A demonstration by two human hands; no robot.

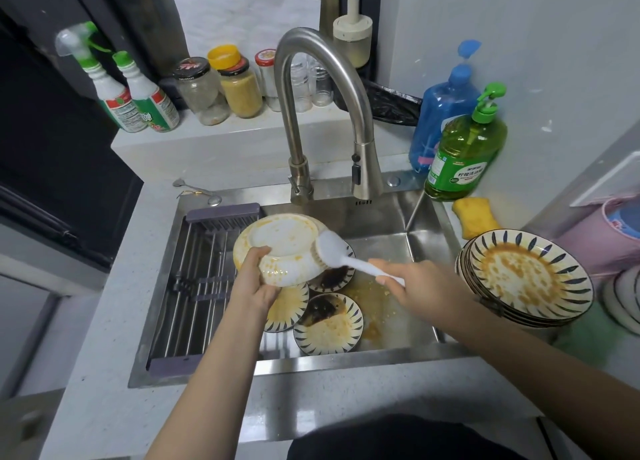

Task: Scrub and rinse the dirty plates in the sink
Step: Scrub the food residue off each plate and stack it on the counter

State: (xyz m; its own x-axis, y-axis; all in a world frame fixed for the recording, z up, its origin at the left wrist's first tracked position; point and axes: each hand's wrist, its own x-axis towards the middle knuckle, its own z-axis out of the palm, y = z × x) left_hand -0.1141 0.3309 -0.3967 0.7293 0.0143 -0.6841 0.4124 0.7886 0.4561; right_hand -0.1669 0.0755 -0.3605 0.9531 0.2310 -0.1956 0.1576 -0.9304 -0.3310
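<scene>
My left hand (254,279) grips a white plate (280,248) by its near rim, underside facing me, smeared with orange sauce, tilted above the steel sink (429,224). My right hand (412,283) holds the handle of a white dish brush (332,248); its head rests against the plate's right edge. Below lie three dirty striped plates: one under my left hand (289,309), one at the front (329,324), one further back with dark sauce (334,276). No water runs from the faucet (322,113).
A stack of dirty striped plates (526,276) sits on the counter right of the sink. A drying rack (197,276) spans the sink's left part. A yellow sponge (476,215), green soap bottle (464,151) and blue bottle (441,113) stand at the back right; jars and spray bottles behind.
</scene>
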